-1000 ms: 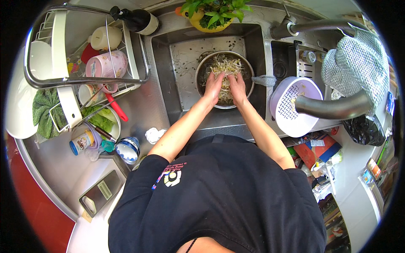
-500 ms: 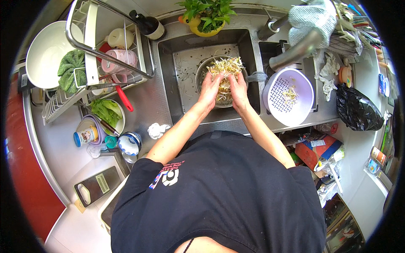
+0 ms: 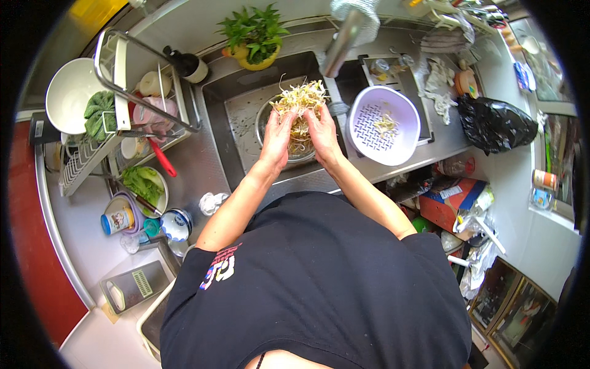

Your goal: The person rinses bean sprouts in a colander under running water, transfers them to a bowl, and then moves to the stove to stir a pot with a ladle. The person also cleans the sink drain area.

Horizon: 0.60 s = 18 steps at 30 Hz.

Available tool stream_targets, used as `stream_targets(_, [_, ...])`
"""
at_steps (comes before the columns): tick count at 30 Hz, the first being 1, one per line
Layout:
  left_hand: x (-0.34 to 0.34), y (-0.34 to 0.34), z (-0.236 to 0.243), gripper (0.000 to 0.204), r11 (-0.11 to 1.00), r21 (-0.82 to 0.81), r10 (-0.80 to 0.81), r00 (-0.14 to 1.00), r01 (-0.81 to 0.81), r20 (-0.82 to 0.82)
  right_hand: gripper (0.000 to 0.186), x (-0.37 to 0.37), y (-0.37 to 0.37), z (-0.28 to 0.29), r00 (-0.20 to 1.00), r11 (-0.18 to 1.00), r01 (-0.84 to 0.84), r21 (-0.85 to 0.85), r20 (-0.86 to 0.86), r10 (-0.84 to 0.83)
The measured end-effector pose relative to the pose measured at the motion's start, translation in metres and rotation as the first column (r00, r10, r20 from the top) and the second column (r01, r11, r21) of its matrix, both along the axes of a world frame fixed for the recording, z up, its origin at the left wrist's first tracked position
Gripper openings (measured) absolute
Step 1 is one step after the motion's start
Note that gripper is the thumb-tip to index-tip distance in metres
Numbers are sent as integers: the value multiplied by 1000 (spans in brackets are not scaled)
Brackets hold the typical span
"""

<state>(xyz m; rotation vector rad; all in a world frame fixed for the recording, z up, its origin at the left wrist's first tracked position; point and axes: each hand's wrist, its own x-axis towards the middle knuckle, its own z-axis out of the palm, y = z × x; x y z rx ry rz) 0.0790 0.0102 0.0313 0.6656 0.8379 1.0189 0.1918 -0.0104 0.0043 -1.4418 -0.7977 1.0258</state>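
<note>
Between my left hand (image 3: 278,136) and my right hand (image 3: 323,133) is a loose clump of bean sprouts (image 3: 301,97), pale stems with yellowish heads. Both palms face inward and press it from either side, fingers pointing away from me. Beneath them a round metal bowl (image 3: 260,126) stands in the steel sink (image 3: 236,111), with more sprouts (image 3: 300,146) showing in it between my wrists. To the right of my right hand, a pale purple colander (image 3: 405,132) holds a small heap of sprouts (image 3: 387,125). My hands partly hide the bowl.
The faucet (image 3: 344,43) reaches over the sink's right side. Behind the sink stands a potted plant (image 3: 253,37). A dish rack (image 3: 117,80) and a bowl of lettuce (image 3: 142,184) are on the left. A black plastic bag (image 3: 495,125) lies right of the colander.
The view has swung to the right, so the sink and colander appear farther left. My hands still hold the sprouts and are a little nearer the colander.
</note>
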Motion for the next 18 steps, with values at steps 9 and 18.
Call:
stream_targets(9, [129, -20, 47, 42, 961, 137, -261, 952, 241, 161, 39, 118, -57, 77, 962, 951, 269, 149, -93, -257])
stream_targets(18, [173, -2, -64, 58, 817, -22, -564, 790, 576, -242, 44, 211, -81, 10, 411, 934, 19, -358, 854, 319])
